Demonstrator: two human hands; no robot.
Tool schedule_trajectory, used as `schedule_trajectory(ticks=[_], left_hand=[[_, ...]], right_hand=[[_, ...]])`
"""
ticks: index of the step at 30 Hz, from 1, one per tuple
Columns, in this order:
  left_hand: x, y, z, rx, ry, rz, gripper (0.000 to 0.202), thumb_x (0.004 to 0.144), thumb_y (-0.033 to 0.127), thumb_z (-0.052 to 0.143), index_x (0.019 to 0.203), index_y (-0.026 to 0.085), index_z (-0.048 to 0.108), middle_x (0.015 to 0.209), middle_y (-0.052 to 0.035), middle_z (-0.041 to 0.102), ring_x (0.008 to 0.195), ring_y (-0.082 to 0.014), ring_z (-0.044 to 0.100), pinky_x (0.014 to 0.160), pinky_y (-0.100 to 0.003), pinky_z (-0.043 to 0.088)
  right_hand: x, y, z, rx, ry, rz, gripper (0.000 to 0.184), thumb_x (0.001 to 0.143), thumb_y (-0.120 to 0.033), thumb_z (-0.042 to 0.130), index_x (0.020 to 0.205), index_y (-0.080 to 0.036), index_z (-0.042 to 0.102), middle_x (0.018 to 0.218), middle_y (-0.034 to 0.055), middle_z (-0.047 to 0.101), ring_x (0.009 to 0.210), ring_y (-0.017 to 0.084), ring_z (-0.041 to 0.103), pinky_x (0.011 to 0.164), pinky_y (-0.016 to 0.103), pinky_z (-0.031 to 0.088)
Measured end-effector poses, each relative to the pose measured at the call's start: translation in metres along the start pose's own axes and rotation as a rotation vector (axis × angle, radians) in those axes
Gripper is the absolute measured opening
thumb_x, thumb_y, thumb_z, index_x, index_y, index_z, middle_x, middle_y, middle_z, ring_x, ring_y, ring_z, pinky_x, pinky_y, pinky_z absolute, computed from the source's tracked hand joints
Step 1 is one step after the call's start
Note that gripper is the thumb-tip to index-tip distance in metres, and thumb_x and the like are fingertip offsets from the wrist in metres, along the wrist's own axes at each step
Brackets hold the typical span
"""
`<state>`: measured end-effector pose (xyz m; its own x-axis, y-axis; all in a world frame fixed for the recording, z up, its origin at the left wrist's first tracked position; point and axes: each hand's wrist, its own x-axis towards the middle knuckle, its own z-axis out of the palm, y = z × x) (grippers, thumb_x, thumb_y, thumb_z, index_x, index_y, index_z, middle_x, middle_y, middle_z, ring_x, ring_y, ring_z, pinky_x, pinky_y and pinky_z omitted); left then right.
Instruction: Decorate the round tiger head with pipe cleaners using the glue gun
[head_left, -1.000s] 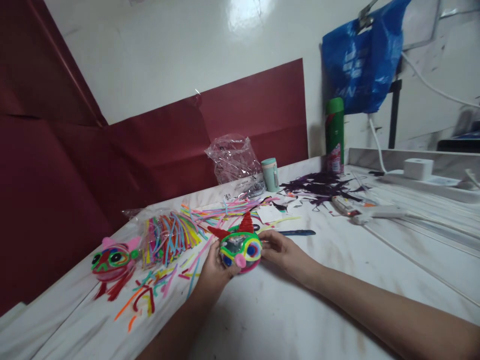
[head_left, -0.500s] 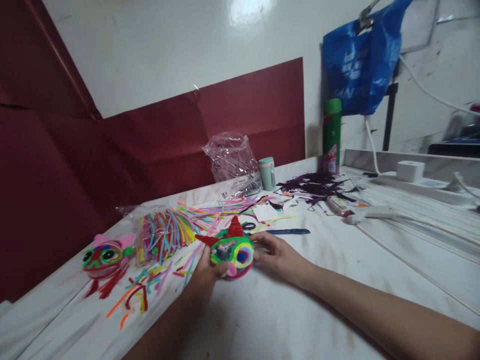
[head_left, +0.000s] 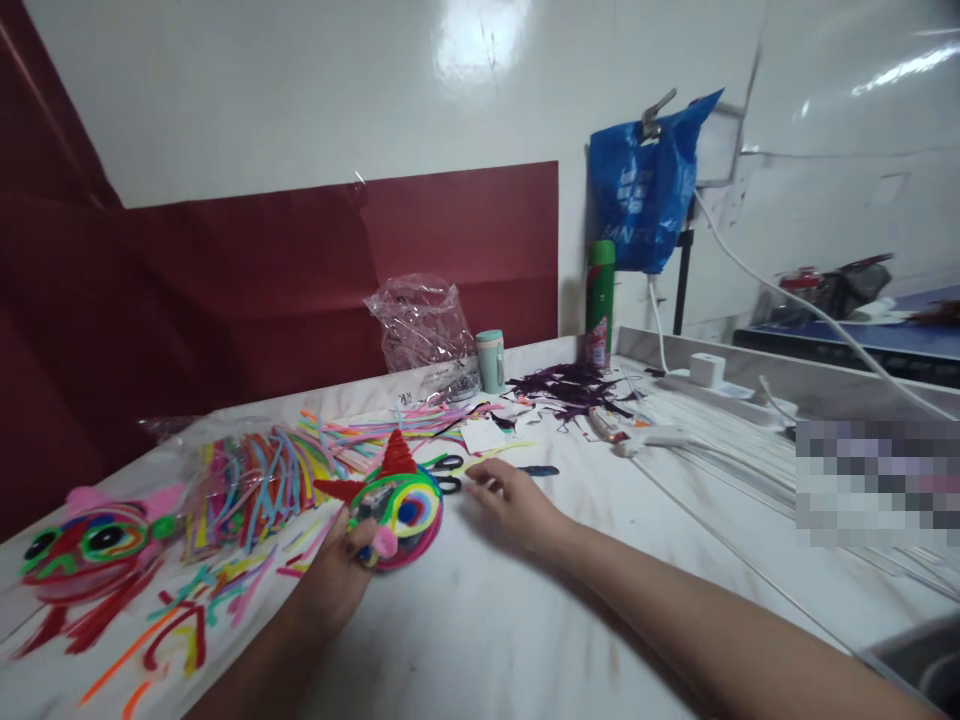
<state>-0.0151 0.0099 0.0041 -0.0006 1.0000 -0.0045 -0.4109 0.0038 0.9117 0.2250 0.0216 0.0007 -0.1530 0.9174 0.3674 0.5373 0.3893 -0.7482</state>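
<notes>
My left hand (head_left: 341, 570) grips a round pipe-cleaner animal face (head_left: 422, 540) by its left side. The face has red pointed ears, a green outline, a ringed yellow, white and blue eye and a pink nose; my thumb and fingers cover part of its left side. Just to the right, my right hand (head_left: 510, 505) is off the face, its fingers apart and slightly curled, holding nothing. Black-handled scissors (head_left: 448, 486) lie between the face and my right fingertips. A dark blue pen-like tool (head_left: 538, 470) lies behind my right hand.
A second pipe-cleaner face (head_left: 90, 560) sits at the left beside cut pieces (head_left: 187, 625) and a bag of pipe cleaners (head_left: 262, 480). Farther back are a mint cup (head_left: 491, 362), purple scraps (head_left: 566, 388) and a green spray can (head_left: 600, 300). A glue gun (head_left: 652, 437) with its cable lies right.
My right hand has let go of the face and moved away from it to the right. The face stays in my left hand. The view has turned right, and the scissors show more.
</notes>
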Motion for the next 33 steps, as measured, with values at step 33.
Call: schedule_trajectory(ticks=[33], left_hand=[[0.008, 0.011, -0.007, -0.031, 0.120, 0.140, 0.045, 0.048, 0.021, 0.083, 0.090, 0.022, 0.065, 0.083, -0.0009, 0.075, 0.093, -0.0261, 0.069, 0.076, -0.035, 0.060]], right_hand=[[0.018, 0.018, -0.041, -0.485, 0.113, 0.273, 0.026, 0.098, -0.031, 0.044, 0.116, -0.017, 0.057, 0.101, 0.0069, 0.068, 0.089, 0.019, 0.065, 0.079, 0.037, 0.051]])
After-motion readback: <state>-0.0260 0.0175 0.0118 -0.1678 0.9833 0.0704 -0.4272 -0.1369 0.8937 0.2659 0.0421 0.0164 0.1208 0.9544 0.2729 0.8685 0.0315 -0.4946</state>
